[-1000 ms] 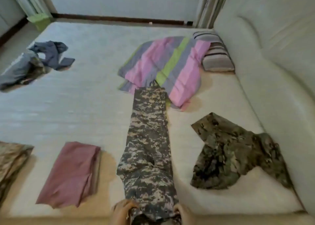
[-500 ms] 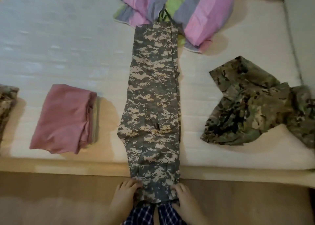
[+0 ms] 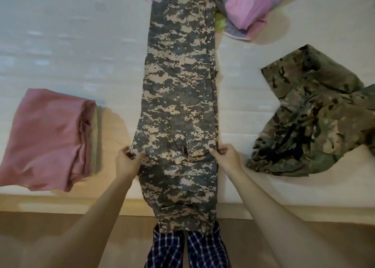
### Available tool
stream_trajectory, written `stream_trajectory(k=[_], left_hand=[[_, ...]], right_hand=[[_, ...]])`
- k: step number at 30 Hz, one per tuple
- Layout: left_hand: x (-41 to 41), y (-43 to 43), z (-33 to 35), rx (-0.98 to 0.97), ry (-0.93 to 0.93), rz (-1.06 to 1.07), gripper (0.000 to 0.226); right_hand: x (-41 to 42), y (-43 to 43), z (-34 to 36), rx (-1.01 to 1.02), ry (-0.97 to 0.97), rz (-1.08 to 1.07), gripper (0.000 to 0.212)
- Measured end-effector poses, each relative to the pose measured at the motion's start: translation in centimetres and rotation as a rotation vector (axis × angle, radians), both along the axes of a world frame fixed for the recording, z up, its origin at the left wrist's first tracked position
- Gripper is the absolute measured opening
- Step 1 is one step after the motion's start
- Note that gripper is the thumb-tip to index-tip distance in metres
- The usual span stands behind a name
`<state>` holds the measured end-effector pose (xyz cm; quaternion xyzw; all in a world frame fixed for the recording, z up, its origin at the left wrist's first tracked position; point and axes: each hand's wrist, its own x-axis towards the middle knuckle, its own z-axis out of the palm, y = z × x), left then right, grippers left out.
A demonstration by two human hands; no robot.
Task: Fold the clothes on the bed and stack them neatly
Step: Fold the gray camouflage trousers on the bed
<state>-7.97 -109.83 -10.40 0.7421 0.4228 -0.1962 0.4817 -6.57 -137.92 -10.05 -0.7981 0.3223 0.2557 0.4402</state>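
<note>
Hands: left hand (image 3: pixel 127 162) pinches the left edge of the camouflage trousers (image 3: pixel 180 97); right hand (image 3: pixel 226 158) pinches the right edge at the same height, thumb on top of the cloth.
Arms: both bare forearms reach in from the bottom corners of the frame toward the middle.
Trousers: laid lengthwise up the centre of the frame, folded into one long narrow strip; lower end hangs over the near edge of the bed (image 3: pixel 71 50), upper end touches the striped blanket (image 3: pixel 253 6) at the top.
Step in hand: judged to be the start of the crosswise fold, with the hands gripping the strip near its lower third.
Next move: likely calls for lifting both edges together and carrying the near end up over the far part, keeping the sides level so the strip does not skew.
Pink garment (image 3: pixel 46 140): already folded, at the left of the frame, apart from the trousers.
Brown camouflage jacket (image 3: pixel 312 115): crumpled and unfolded, at the right of the frame.
Checked pyjama legs (image 3: pixel 186 249): the person's own, bottom centre, over the floor (image 3: pixel 50 237).
Writing: no brand, label or lettering can be read anywhere.
</note>
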Motion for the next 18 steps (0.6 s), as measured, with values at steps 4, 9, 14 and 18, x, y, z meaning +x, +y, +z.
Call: stream_trajectory(k=[4, 9, 14, 18], left_hand=[[0.4, 0.7, -1.1, -0.034, 0.052, -0.092, 0.055], [-1.6, 1.2, 0.0, -0.154, 0.047, -0.187, 0.025], [-4.9, 0.9, 0.3, -0.218, 0.222, -0.274, 0.032], [-2.8, 0.2, 0.6, -0.106, 0.109, -0.181, 0.039]], right_hand=[[0.3, -0.2, -1.3, 0.191, 0.062, -0.201, 0.045], [-2.5, -1.6, -0.8, 0.377, 0.096, -0.145, 0.018], [-7.1, -1.2, -1.0, 0.171, 0.085, -0.178, 0.019], [-3.9, -0.1, -0.7, 0.111, -0.058, -0.150, 0.027]])
